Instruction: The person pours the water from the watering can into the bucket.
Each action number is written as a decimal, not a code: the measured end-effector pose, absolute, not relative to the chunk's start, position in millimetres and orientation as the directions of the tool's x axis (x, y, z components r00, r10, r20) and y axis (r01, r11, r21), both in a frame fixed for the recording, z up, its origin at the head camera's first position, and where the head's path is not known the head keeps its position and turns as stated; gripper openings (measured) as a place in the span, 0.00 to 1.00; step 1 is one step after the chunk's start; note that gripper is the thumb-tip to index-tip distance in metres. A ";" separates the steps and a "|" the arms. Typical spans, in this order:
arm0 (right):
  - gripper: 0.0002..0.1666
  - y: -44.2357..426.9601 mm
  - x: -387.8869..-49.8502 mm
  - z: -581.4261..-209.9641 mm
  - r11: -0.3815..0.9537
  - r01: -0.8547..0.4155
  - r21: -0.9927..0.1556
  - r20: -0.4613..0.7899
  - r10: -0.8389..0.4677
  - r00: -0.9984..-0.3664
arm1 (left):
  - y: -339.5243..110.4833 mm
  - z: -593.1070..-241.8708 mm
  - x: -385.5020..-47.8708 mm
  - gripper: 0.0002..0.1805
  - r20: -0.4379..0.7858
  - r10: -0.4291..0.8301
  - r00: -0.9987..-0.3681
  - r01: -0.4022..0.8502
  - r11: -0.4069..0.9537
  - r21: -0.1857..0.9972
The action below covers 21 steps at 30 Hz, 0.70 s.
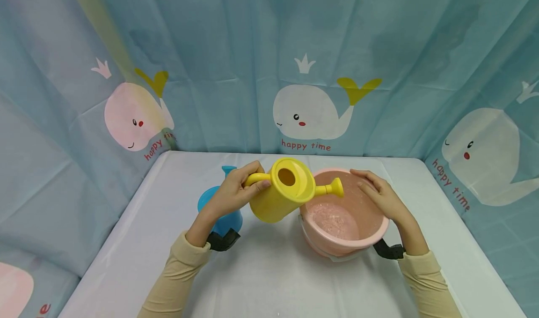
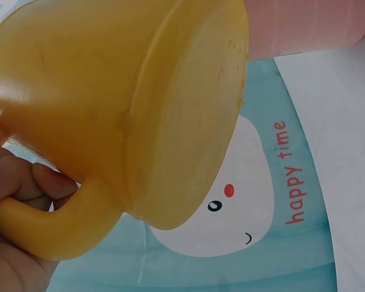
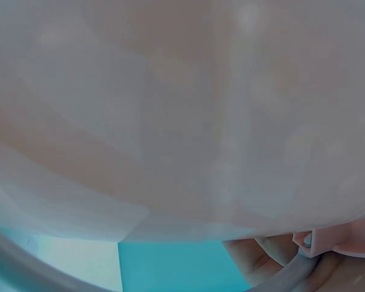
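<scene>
Yellow can [image 1: 271, 208] up off the worktop [image 1: 261, 276], tipped right, its spout [image 1: 324, 190] reaching over the pink bucket [image 1: 372, 215]; looks like a pour. Bucket stands on the worktop, what seems to be water [image 1: 332, 217] in its bottom. No stream made out at the spout. Best practice, in judgement: spout end well inside the rim [image 1: 358, 244], base raised gradually so nothing slops from the top opening [image 1: 287, 177], bucket braced throughout. Left hand [image 1: 236, 189] comes in from lower left, forearm slanting up; its grip is clamped round the can's handle [image 1: 254, 178]. Right hand [image 1: 386, 200] reaches up to the bucket's right side, its grip closed over the wall, apparently thumb inside, fingers outside. Blue can [image 1: 230, 220] partly hidden behind the left wrist.
</scene>
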State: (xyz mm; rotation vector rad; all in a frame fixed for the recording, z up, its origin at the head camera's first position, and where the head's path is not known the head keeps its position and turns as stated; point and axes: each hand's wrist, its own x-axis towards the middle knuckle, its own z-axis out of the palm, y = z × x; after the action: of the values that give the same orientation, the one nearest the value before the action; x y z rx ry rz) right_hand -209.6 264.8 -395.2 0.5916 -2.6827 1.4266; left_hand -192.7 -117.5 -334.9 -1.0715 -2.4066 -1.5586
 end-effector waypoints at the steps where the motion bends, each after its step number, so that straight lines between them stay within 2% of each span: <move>1: 0.23 264.7 -209.5 -395.0 0.502 -0.354 -0.789 0.218 -0.311 -0.925 | -117.5 -334.8 -192.5 0.09 0.418 0.509 -0.753 0.590 0.238 0.771; 12: 0.23 265.3 -209.4 -396.1 0.494 -0.356 -0.794 0.219 -0.314 -0.924 | -116.6 -334.0 -191.8 0.08 0.374 0.498 -0.783 0.547 0.263 0.795; 21: 0.23 265.4 -209.6 -395.7 0.491 -0.362 -0.793 0.225 -0.317 -0.921 | -117.1 -332.7 -191.4 0.09 0.412 0.509 -0.756 0.584 0.241 0.775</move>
State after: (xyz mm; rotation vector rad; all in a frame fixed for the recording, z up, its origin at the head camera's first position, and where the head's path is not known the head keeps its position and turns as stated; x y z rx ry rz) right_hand -209.6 265.4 -395.7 0.6084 -2.6700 1.4382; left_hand -191.4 -117.1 -332.7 -1.0655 -2.4153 -1.5618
